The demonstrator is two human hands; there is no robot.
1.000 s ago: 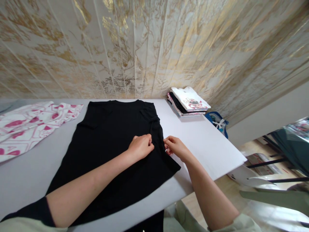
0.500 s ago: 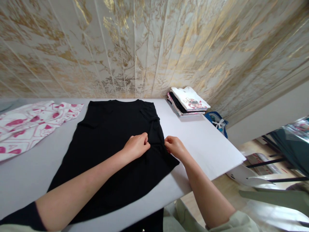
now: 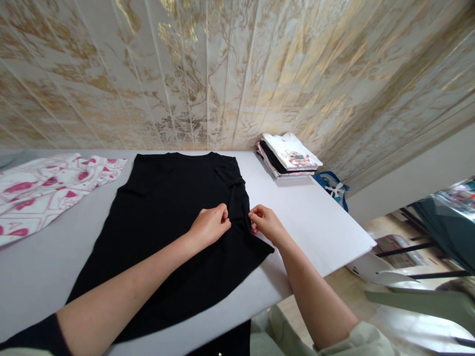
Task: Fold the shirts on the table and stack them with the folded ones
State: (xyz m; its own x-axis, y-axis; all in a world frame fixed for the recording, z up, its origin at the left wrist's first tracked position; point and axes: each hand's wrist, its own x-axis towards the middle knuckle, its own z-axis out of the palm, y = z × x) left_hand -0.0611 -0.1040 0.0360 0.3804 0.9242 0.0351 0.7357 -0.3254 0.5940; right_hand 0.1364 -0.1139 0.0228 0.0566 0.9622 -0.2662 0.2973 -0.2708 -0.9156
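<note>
A black garment (image 3: 166,227) lies spread flat on the white table (image 3: 319,217), its far end toward the wall. My left hand (image 3: 210,226) rests on the cloth near its right side, fingers curled and pinching the fabric. My right hand (image 3: 264,223) is at the garment's right edge, fingers closed in a pinch on that edge. The two hands are a short gap apart, with a raised fold of black cloth between them.
A pink-and-white patterned cloth (image 3: 40,190) lies at the table's left. A stack of folded shirts (image 3: 289,155) sits at the back right by the gold-marbled wall. A blue bag (image 3: 336,188) shows past the table's edge, and furniture stands on the floor to the right.
My left hand shifted slightly left and back. My right hand moved a little left toward it, drawing the garment's right edge inward. The cloth's near right corner pulled in slightly.
</note>
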